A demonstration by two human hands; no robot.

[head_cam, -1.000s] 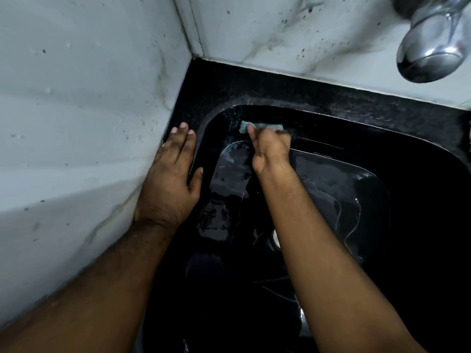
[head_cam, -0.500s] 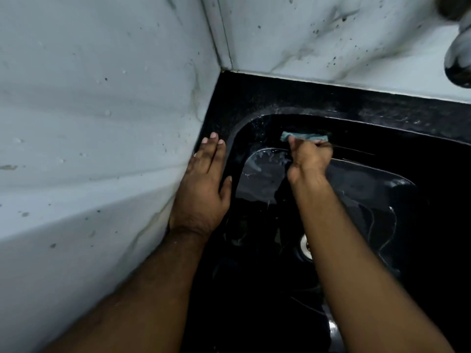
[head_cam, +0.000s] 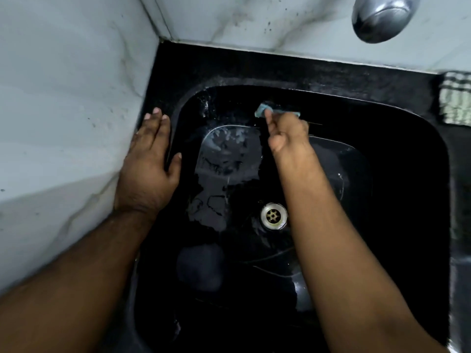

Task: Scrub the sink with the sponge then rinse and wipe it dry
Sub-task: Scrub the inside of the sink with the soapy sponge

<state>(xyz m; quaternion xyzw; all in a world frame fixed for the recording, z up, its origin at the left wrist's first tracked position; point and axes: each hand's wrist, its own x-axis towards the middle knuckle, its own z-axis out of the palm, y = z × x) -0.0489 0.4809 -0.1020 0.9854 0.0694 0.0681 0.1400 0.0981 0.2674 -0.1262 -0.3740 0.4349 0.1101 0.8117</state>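
A black sink (head_cam: pixel 420 159) fills the middle of the view, its floor wet and shiny around a metal drain (head_cam: pixel 273 215). My right hand (head_cam: pixel 286 133) grips a small blue-green sponge (head_cam: pixel 262 110) and presses it against the sink's far inner wall; only the sponge's top edge shows past my fingers. Flat on the sink's left rim rests my left hand (head_cam: pixel 150 164), fingers spread and holding nothing, right beside the marble side wall.
White marble walls (head_cam: pixel 63 110) close in on the left and behind. A chrome tap (head_cam: pixel 382 16) hangs at the top right. A checked cloth (head_cam: pixel 456 103) lies on the black counter at the right edge.
My right hand and the sponge have slid to the right along the far wall of the sink. The drain has come into full view. My left hand has stayed on the rim.
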